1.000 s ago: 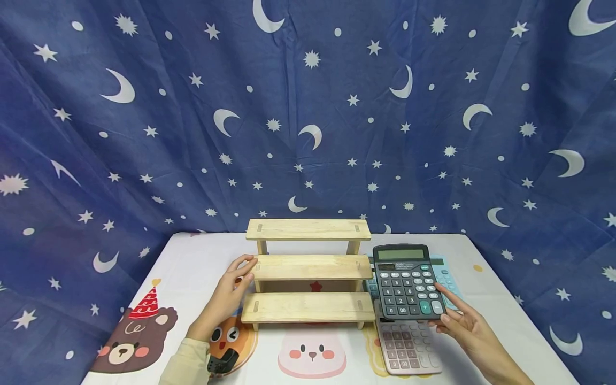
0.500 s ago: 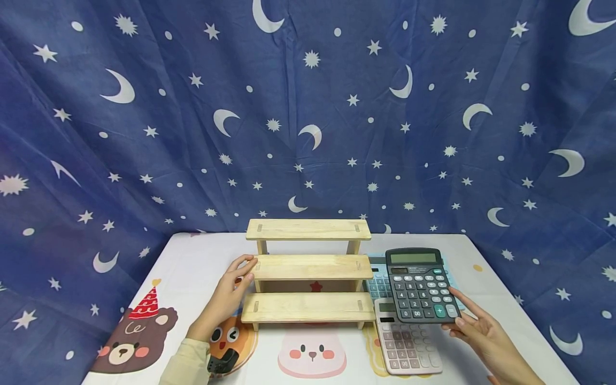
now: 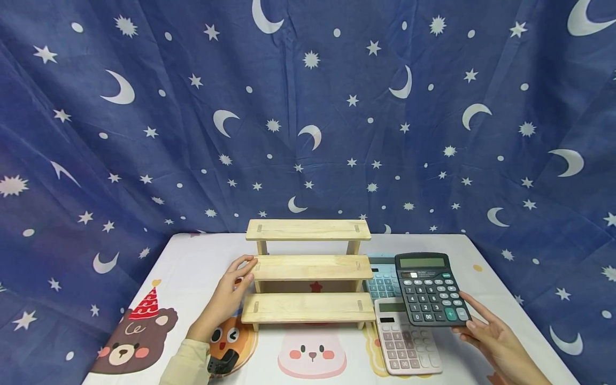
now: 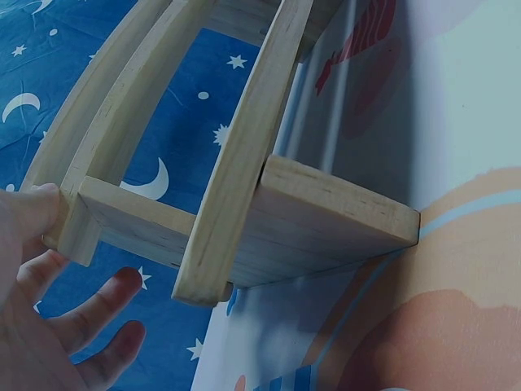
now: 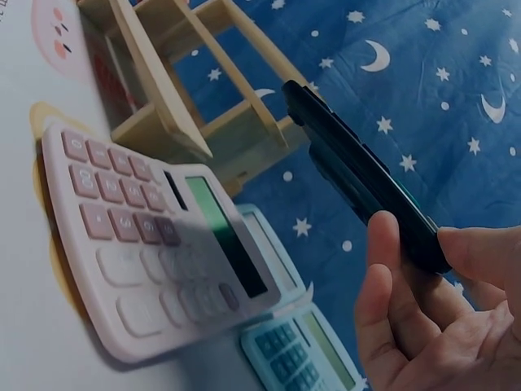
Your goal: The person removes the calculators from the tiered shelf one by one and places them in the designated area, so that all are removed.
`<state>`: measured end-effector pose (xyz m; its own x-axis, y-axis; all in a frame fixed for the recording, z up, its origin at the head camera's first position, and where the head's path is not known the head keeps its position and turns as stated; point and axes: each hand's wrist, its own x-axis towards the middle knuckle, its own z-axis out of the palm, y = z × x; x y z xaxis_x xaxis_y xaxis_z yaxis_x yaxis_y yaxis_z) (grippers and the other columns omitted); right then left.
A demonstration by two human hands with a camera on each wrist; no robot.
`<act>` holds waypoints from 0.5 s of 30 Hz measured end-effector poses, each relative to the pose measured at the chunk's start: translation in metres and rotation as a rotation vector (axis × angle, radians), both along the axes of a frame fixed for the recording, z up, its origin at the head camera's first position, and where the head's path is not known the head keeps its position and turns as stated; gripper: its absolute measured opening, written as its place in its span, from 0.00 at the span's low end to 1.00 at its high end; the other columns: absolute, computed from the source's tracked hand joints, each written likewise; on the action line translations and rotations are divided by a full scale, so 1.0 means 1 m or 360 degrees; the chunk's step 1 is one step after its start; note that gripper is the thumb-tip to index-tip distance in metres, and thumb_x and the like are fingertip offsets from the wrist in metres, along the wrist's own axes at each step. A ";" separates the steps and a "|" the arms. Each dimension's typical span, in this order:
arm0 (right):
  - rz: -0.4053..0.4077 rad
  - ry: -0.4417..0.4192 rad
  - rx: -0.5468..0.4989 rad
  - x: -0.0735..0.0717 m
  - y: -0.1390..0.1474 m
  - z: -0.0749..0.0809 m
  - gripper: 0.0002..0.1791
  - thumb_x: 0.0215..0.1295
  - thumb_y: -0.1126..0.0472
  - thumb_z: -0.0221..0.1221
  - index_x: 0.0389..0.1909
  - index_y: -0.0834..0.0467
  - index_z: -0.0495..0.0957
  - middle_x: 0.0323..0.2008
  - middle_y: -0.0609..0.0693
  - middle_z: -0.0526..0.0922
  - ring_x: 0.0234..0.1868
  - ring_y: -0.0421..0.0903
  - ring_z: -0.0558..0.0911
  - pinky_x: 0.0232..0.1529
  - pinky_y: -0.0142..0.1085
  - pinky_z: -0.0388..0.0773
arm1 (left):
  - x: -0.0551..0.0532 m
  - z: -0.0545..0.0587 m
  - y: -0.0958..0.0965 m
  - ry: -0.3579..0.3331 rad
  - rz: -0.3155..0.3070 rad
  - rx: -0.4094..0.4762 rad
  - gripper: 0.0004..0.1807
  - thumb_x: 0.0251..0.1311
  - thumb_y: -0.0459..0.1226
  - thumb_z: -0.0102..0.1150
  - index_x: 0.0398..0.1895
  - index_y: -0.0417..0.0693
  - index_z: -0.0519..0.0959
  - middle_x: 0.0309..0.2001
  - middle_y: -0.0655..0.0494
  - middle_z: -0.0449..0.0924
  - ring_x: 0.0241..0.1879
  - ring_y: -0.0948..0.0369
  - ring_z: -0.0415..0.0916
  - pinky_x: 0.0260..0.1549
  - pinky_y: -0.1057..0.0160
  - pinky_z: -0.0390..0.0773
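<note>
My right hand (image 3: 495, 337) grips a black desk calculator (image 3: 428, 289) by its lower right corner, thumb on one face and fingers on the other. It is held up over the table, tilted with its keys facing me, and seen edge-on in the right wrist view. Below it lies a pale pink calculator (image 3: 409, 347). Light blue calculators (image 3: 382, 278) lie behind, partly hidden; a second light blue one (image 5: 301, 350) shows in the right wrist view. My left hand (image 3: 228, 291) pinches the left end of the middle step of a three-step wooden stand (image 3: 308, 307), other fingers spread.
The white tablecloth (image 3: 192, 256) has printed cartoon animals, among them a bear (image 3: 135, 342) at the left. A blue curtain (image 3: 308, 107) with moons and stars hangs right behind the table. A small black object (image 3: 223, 362) sits by the left sleeve.
The right hand has moved right and slightly toward me with the black calculator, uncovering more of the pink and the left light blue calculators. The left hand and the stand have stayed put.
</note>
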<state>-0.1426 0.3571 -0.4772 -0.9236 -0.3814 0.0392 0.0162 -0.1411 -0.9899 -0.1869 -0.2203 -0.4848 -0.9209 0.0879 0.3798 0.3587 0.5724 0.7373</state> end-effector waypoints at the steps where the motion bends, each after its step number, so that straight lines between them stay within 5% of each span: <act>1: 0.0005 -0.0012 -0.0008 0.000 0.002 -0.001 0.32 0.81 0.69 0.39 0.72 0.30 0.63 0.58 0.32 0.80 0.50 0.39 0.87 0.49 0.31 0.84 | 0.000 0.000 0.000 -0.0004 -0.0001 0.0000 0.23 0.76 0.35 0.49 0.69 0.35 0.71 0.73 0.41 0.65 0.70 0.38 0.67 0.57 0.41 0.77; 15: 0.0076 -0.0190 0.0023 0.000 0.033 -0.010 0.32 0.82 0.66 0.39 0.64 0.20 0.65 0.55 0.28 0.80 0.51 0.38 0.86 0.52 0.33 0.84 | 0.000 0.000 0.000 -0.0010 0.0000 -0.0009 0.23 0.76 0.36 0.49 0.70 0.35 0.71 0.73 0.41 0.65 0.70 0.38 0.67 0.58 0.42 0.77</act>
<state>-0.1422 0.3902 -0.4872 -0.9023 -0.4245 -0.0755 0.1403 -0.1234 -0.9824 -0.1869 -0.2206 -0.4843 -0.9231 0.0901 0.3738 0.3544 0.5764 0.7363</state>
